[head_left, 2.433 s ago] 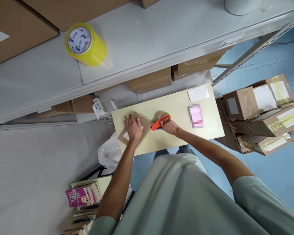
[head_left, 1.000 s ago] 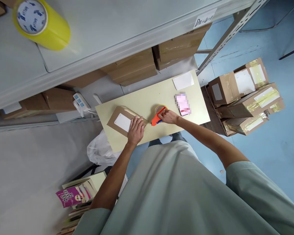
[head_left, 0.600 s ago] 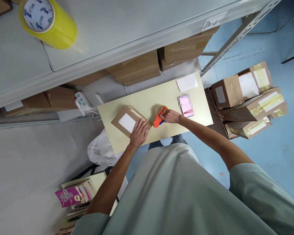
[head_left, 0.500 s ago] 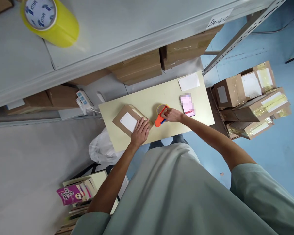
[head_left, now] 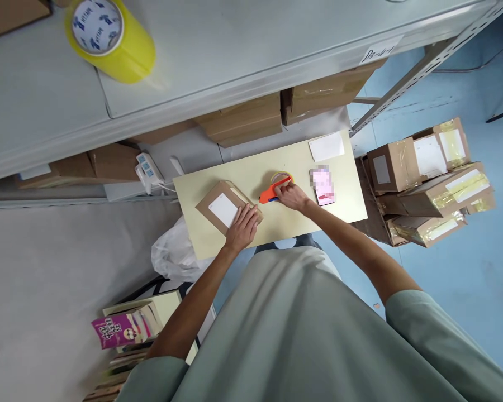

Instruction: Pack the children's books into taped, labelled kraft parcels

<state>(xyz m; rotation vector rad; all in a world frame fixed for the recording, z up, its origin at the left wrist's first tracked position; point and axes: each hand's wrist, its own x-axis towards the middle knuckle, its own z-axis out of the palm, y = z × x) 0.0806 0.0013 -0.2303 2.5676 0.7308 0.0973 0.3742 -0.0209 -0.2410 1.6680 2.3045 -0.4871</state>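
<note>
On the pale yellow table lies a cardboard box with a white label on top. My left hand rests flat on the box's near right corner, fingers stretched out. My right hand is closed round an orange tape dispenser with a blue part and a yellowish tape roll. The dispenser is just right of the box, its front end pointing left. To the right of that hand lies a phone with a pink, partly blurred screen.
A white sheet lies at the table's far right. Labelled, taped boxes are piled right of the table. A grey shelf overhangs the far side, bearing a yellow tape roll. A power strip and a plastic bag are at left.
My right hand has turned the tape dispenser, so its front end now points more to the left and lies closer to the box. My left hand stays on the box. The view has shifted slightly.
</note>
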